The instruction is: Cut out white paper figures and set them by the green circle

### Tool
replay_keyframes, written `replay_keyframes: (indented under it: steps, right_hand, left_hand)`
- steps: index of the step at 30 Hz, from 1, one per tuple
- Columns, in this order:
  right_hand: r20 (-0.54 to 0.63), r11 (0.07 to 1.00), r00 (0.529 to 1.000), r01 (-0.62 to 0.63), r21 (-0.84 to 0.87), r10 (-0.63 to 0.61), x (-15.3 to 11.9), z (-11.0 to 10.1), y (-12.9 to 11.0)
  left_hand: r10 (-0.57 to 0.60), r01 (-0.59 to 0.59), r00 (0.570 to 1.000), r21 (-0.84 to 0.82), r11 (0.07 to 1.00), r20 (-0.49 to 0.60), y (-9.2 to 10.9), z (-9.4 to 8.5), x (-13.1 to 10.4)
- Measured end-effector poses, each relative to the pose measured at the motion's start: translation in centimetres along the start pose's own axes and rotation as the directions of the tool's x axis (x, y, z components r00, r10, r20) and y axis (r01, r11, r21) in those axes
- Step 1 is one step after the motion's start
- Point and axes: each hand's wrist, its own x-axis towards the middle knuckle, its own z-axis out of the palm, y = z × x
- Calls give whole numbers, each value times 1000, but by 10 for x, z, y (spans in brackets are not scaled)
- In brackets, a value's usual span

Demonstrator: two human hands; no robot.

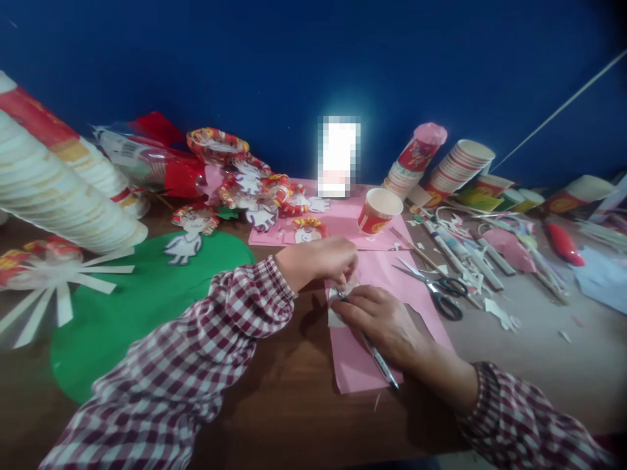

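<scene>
My left hand (326,263) is closed, fingertips pointing down over a small whitish piece (336,317) on the pink paper (360,365). What its fingers pinch is too small to make out. Just to the right and nearer me, my right hand (385,321) bends over the same piece with its fingers together. A slim pen (381,362) runs out from under that hand, its end pointing toward me, with a shiny tip part showing near the fingertips. Open-bladed scissors (431,286) with black handles lie right of my right hand.
A red-and-white paper cup (375,214) stands behind my hands. At left are a green paper disc (147,287) with a paper figure (183,248) and stacked cups (63,176). Markers (448,248) and scraps lie at right. A glowing, blurred screen (337,156) is at the back.
</scene>
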Motion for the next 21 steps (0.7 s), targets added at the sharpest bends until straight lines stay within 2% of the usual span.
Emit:
replay_keyframes:
  steps: [9,15,21]
  right_hand:
    - [38,996,999,2,-85,1,-3,4,0]
    - [16,997,1000,-2,-83,4,-3,3,-1]
    - [5,998,1000,9,-64,-9,-3,4,-1]
  left_hand:
    - [-29,28,999,37,999,32,7,-4,-3]
    - [12,-10,997,-31,999,76,-1,-4,1]
    - [-14,19,995,-47,999,98,-4,-5,2]
